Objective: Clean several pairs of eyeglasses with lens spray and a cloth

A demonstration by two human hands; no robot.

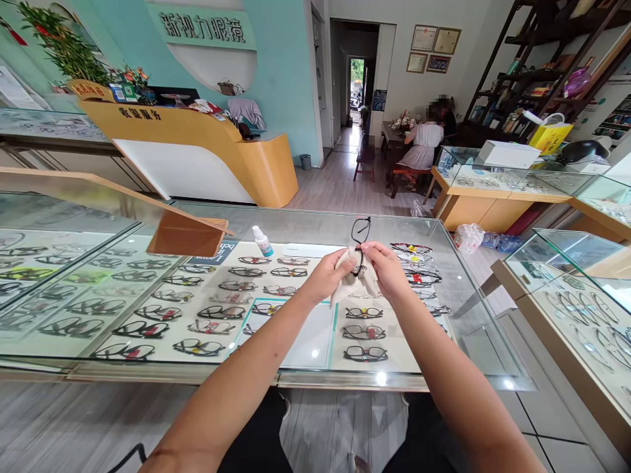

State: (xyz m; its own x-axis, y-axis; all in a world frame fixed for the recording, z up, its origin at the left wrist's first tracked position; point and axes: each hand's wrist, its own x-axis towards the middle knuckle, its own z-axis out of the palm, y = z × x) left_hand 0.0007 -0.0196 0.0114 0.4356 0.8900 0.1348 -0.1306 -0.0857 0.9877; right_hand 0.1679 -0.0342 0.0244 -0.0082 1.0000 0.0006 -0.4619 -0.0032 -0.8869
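Above the glass counter, both my hands meet around a pair of dark-framed eyeglasses. My left hand is closed on a pale cleaning cloth, which wraps part of the eyeglasses. With bent fingers my right hand grips the dark frame near its middle. One lens rim sticks up above the fingers; the lower part is covered by the cloth and fingers. On the glass to the left stands a small white spray bottle with blue liquid or label at its base.
Rows of eyeglasses lie inside the glass display counter under my hands. A wooden-brown box-like stand sits on top at left. More display cases stand at right. Beyond are a yellow reception desk and a seated person.
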